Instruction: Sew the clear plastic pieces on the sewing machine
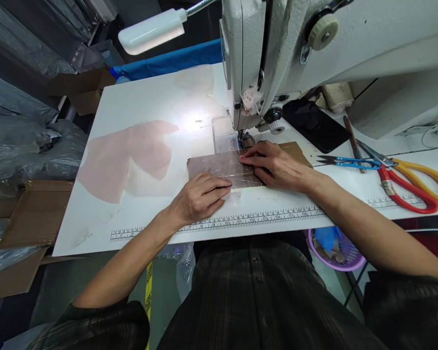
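Observation:
A flat brown card-like sheet (pixel 295 151) lies below the presser foot (pixel 245 140) of the sewing machine, with a greyish see-through layer (pixel 213 165) over its left part. My left hand (pixel 200 197) rests at its lower edge, fingers bent and close together on a small piece of sheer fabric (pixel 234 197). Its thumb is mostly hidden. Across the brown sheet lies my right hand (pixel 273 165), fingers stretched and slightly apart, pressing down. A tiny red spot shows at its index fingertip. Pale pink sheer fabric pieces (pixel 127 155) are spread left of both hands.
The sewing machine (pixel 248 58) towers at the back, beside a white lamp (pixel 153 31). To the right lie a black phone (pixel 316 124), blue snips (pixel 354 162) and red-and-yellow-handled scissors (pixel 405 182). A printed ruler (pixel 237 222) follows the front edge; a purple basket (pixel 341 265) stands below.

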The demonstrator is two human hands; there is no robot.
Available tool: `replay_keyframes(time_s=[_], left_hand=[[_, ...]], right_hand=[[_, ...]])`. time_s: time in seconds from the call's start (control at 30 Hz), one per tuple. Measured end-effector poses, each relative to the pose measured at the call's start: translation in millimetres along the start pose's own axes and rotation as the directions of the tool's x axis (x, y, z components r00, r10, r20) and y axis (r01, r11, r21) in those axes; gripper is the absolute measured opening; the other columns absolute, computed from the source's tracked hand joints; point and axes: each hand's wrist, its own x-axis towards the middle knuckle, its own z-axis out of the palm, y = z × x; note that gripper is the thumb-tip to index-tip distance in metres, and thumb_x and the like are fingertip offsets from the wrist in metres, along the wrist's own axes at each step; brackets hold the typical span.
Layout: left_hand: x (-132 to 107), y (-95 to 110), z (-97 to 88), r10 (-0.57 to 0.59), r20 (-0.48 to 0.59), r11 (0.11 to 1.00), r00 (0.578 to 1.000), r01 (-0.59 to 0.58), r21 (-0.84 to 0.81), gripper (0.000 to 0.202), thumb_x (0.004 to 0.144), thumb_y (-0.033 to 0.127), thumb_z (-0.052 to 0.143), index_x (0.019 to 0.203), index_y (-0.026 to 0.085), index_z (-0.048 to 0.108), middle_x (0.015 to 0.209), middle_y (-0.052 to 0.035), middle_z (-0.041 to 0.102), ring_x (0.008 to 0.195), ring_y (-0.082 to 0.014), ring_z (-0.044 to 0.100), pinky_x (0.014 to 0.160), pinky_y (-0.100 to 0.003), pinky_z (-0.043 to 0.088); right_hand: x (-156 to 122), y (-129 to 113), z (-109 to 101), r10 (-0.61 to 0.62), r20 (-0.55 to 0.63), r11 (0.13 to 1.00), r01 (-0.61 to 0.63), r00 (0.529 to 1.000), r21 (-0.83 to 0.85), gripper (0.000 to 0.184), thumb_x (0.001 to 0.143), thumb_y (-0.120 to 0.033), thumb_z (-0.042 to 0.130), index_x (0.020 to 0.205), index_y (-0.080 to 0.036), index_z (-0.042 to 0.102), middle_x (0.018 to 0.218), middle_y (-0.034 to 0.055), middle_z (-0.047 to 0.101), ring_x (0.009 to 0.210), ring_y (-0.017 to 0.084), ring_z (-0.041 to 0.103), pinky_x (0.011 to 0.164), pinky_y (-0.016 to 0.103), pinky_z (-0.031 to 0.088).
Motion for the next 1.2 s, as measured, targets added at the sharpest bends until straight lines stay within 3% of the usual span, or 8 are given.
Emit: replay_keyframes(time_s=[0.27,0.47,0.53,0.67,0.77,0.9,1.07,1.2], left_hand=[[0.1,-0.4,2.6,-0.016,-0.013,1.000,1.000,0.016,0.017,0.014,0.092,0.013,0.063,0.105,0.014,0.068,0.104,-0.0101,0.077,0.093,-0.0198,0.075,0.077,-0.037,0.062],[-0.9,1.3,0.9,-0.016,-0.009,1.000,1.000,0.016,0.006,0.014,0.092,0.012,0.062,0.105,0.013,0.067,0.103,-0.0106,0.077,0.092,-0.0196,0.074,0.077,-0.037,0.060],[0.6,2.3,-2.8,-0.024,-0.030,1.000,0.999,0.025,0.010,0.016,0.092,0.022,0.065,0.106,0.014,0.066,0.104,-0.0104,0.077,0.091,-0.0203,0.074,0.078,-0.038,0.058],[10.7,-4.3,-9.2,-0.099,-0.059,0.994,0.993,0.102,0.048,0.037,0.091,0.048,0.066,0.104,0.013,0.067,0.100,-0.0116,0.075,0.087,-0.0229,0.071,0.072,-0.039,0.054],[23.4,-19.2,-5.2,-0.155,0.014,0.974,0.988,0.150,0.170,0.029,0.098,0.039,0.057,0.101,0.013,0.067,0.100,-0.0124,0.073,0.088,-0.0224,0.067,0.073,-0.037,0.052],[38.4,-40.7,7.2,-0.143,0.167,0.952,0.976,0.089,0.294,0.029,0.102,0.030,0.048,0.106,0.011,0.069,0.113,-0.0161,0.071,0.094,-0.0244,0.064,0.080,-0.040,0.051],[46.6,-54.3,13.4,-0.156,0.288,0.952,0.945,0.067,0.298,0.036,0.102,0.035,0.046,0.117,0.011,0.069,0.128,-0.0153,0.068,0.098,-0.0261,0.062,0.083,-0.043,0.049],[50.3,-59.4,14.0,-0.209,0.301,0.938,0.930,0.104,0.332,0.040,0.103,0.037,0.044,0.124,0.012,0.068,0.134,-0.0144,0.066,0.099,-0.0288,0.060,0.081,-0.045,0.045]], right_hand=[[1.4,-4.0,-10.9,0.014,0.036,0.998,-0.016,0.999,0.066,0.042,0.093,-0.015,0.048,0.126,-0.020,0.072,0.122,0.0118,0.069,0.112,0.025,0.061,0.098,0.046,0.054],[-1.0,-10.8,-15.4,0.008,0.143,1.000,-0.010,0.990,0.012,0.039,0.092,-0.020,0.052,0.120,-0.031,0.076,0.126,0.0104,0.065,0.116,0.031,0.056,0.099,0.057,0.048],[-1.2,-11.5,-15.2,0.015,0.148,1.000,-0.015,0.989,0.004,0.039,0.091,-0.020,0.052,0.119,-0.032,0.076,0.125,0.0108,0.065,0.115,0.032,0.056,0.097,0.056,0.047],[-1.6,-11.6,-14.8,0.005,0.140,1.000,-0.006,0.990,0.006,0.038,0.093,-0.020,0.052,0.122,-0.030,0.075,0.125,0.0115,0.064,0.115,0.031,0.055,0.097,0.054,0.047],[-2.6,-12.2,-14.8,0.003,0.128,1.000,-0.003,0.992,-0.001,0.038,0.093,-0.019,0.053,0.122,-0.030,0.075,0.125,0.0109,0.064,0.115,0.030,0.055,0.098,0.053,0.046],[-3.9,-13.9,-15.3,0.026,0.137,1.000,-0.025,0.990,-0.007,0.038,0.093,-0.019,0.052,0.122,-0.032,0.074,0.126,0.0097,0.064,0.115,0.028,0.055,0.097,0.050,0.047],[-3.7,-13.7,-13.5,0.033,0.122,0.999,-0.034,0.992,0.006,0.037,0.093,-0.018,0.053,0.121,-0.030,0.074,0.128,0.0109,0.063,0.117,0.029,0.055,0.098,0.052,0.049],[-2.7,-11.5,-9.9,0.081,0.052,0.996,-0.082,0.995,0.017,0.036,0.093,-0.017,0.053,0.121,-0.024,0.075,0.121,0.0144,0.062,0.115,0.028,0.058,0.100,0.051,0.052]])
